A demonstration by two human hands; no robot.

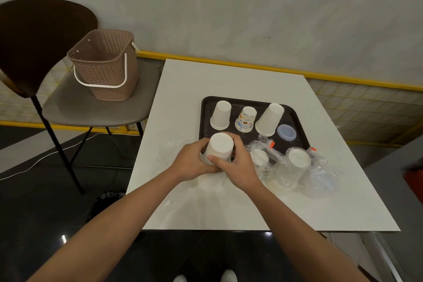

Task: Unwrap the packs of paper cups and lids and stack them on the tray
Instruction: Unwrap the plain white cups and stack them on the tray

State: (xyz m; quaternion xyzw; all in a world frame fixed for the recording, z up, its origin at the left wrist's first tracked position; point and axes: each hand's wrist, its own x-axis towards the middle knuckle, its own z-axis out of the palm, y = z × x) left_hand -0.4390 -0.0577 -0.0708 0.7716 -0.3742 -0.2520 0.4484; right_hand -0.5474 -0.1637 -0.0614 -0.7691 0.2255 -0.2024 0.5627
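Three cup stacks (220, 115) and a lid (286, 132) already stand on the tray (206, 107), both the left hand (194, 162) and right hand (235, 165) grip a fourth stack (219, 147) at its near edge, and two wrapped packs (295, 167) wait on the desk (229, 80).

Foot of cup stack (219, 147) blurred, perhaps wrapped

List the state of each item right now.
Held stack: upside down, gripped by left hand and right hand.
Left plain stack: unwrapped, upside down on tray.
Printed stack: same.
Right plain stack: same.
Blue lid: loose on tray.
Left pack: wrapped.
Right pack: wrapped.
Basket: upright.
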